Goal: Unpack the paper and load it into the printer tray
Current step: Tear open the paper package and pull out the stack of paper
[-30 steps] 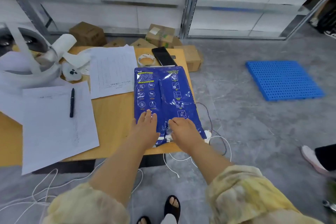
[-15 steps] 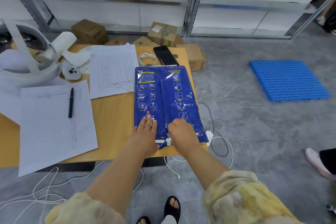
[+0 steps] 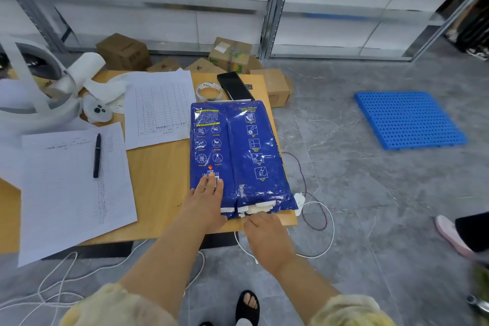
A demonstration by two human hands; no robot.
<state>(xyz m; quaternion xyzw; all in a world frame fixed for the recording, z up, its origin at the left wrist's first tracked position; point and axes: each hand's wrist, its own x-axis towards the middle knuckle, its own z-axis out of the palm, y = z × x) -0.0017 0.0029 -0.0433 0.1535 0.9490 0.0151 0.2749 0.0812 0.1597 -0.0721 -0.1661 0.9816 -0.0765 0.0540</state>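
A blue wrapped ream of paper (image 3: 238,151) lies flat on the right part of the wooden table (image 3: 158,182), printed side up. Its near end is torn, and white paper edges show there. My left hand (image 3: 206,204) presses flat on the ream's near left corner, fingers spread. My right hand (image 3: 267,235) sits at the near edge of the ream, knuckles up, fingers curled toward the torn wrapper end; I cannot see whether they pinch it. No printer is in view.
Loose sheets (image 3: 71,188) and a black pen (image 3: 97,155) cover the table's left. A tape roll (image 3: 209,91) and black phone (image 3: 234,86) lie behind the ream. White cables (image 3: 317,233) trail on the floor. Cardboard boxes (image 3: 230,54) and a blue plastic pallet (image 3: 407,119) sit beyond.
My right hand has slid back off the top of the ream to its near torn edge. More white paper shows at that end. My left hand stays pressed on the ream.
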